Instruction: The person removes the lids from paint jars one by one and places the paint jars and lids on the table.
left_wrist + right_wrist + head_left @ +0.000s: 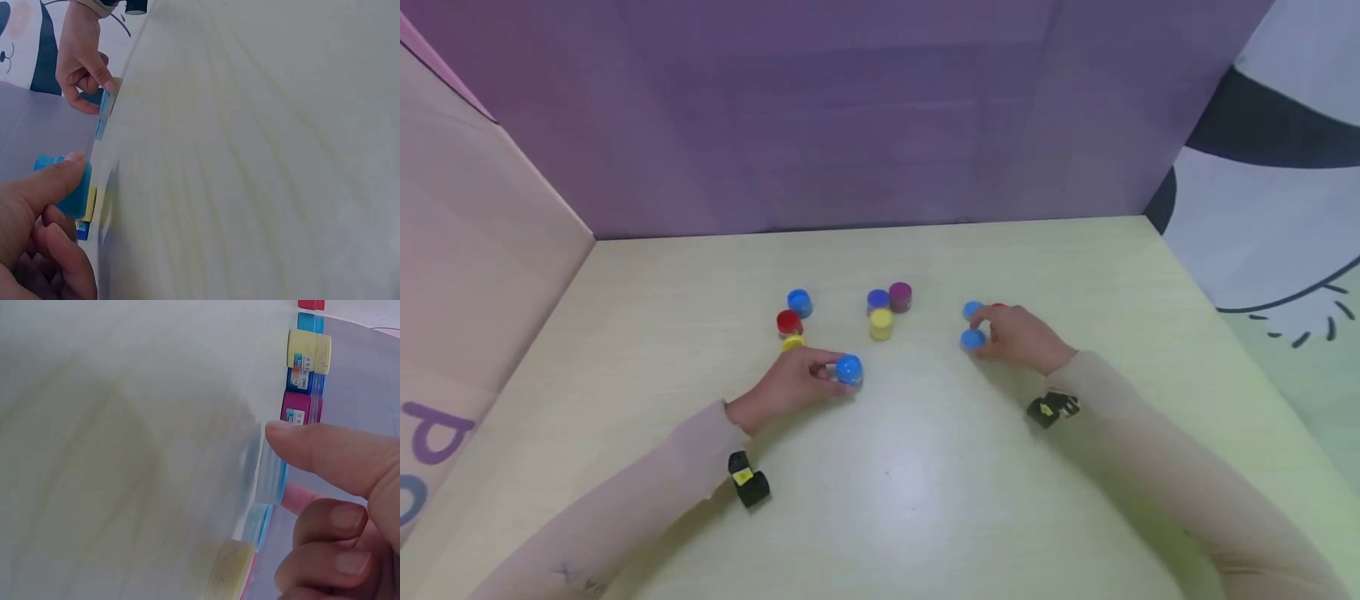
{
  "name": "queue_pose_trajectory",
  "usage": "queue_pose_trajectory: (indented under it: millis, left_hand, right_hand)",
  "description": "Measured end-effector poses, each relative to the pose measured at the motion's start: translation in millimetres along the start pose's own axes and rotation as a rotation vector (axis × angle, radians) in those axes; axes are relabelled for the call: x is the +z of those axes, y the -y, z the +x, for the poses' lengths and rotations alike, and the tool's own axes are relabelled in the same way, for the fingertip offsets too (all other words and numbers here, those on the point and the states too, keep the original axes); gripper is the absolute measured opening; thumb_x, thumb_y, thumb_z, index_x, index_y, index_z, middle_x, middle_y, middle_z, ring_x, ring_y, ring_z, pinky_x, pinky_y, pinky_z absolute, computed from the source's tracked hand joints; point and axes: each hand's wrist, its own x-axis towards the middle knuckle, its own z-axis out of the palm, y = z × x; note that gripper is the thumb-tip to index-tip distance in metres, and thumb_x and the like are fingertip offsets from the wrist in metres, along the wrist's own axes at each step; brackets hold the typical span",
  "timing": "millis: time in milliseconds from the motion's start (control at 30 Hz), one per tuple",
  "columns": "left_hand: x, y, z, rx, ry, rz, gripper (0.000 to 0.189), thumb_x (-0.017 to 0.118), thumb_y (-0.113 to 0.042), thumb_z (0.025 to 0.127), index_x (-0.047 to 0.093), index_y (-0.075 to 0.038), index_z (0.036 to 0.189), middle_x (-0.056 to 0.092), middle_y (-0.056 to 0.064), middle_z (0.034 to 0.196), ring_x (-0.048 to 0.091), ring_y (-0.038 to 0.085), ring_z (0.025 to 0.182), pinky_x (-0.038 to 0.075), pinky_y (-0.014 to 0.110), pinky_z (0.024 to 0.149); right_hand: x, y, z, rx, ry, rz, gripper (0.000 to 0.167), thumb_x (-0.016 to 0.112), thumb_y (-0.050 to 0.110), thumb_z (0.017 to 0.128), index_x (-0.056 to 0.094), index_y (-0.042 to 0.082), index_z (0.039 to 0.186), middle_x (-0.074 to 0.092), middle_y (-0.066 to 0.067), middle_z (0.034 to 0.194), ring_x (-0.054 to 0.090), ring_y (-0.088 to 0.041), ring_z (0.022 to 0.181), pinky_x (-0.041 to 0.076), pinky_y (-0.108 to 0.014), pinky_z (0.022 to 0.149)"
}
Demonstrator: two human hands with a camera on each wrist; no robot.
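My left hand (790,385) pinches a small pot with a round blue lid (849,369) between thumb and fingers, in front of the middle group. Its thumb lies across the blue pot (76,194) in the left wrist view. Over on the right, my right hand (1022,337) holds a flat light-blue pot (972,339) between thumb and forefinger, low at the tabletop. The right wrist view shows the thumb on that see-through blue pot (271,472), other fingers curled below. Another blue pot (973,309) stands just behind it, and a red-topped one (997,307) is mostly hidden by the hand.
Beyond the left hand stand a blue pot (800,303), a red pot (789,322) and a partly covered yellow pot (793,342). Purple (900,297), dark-blue (877,301) and yellow (882,324) pots cluster mid-table. A purple panel (865,125) borders the table's (887,500) far edge.
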Motion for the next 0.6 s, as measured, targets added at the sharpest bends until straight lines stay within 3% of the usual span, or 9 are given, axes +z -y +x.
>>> queue_pose_trajectory:
  millis: [200, 600]
  left_hand:
    - [-9.9, 5.3, -9.3, -0.048, -0.031, 0.003, 0.048, 0.077, -0.029, 0.078, 0.063, -0.021, 0.124, 0.047, 0.004, 0.068, 0.047, 0.022, 0.073, 0.036, 0.024, 0.056]
    - [-37.5, 22.1, -27.6, -0.101, -0.061, -0.030, 0.053, 0.075, -0.028, 0.080, 0.060, -0.013, 0.128, 0.048, 0.002, 0.065, 0.045, 0.019, 0.060, 0.037, 0.024, 0.052]
  right_hand:
    - [-0.2, -4.2, 1.2, 0.011, -0.002, 0.001, 0.026, 0.069, 0.016, 0.085, 0.059, 0.002, 0.104, 0.051, -0.003, 0.069, 0.043, -0.015, 0.059, 0.035, -0.028, 0.056]
    - [-3.0, -7.4, -1.7, 0.014, -0.025, -0.021, 0.025, 0.069, 0.014, 0.084, 0.059, 0.001, 0.102, 0.058, -0.007, 0.079, 0.050, -0.019, 0.068, 0.041, -0.033, 0.065]
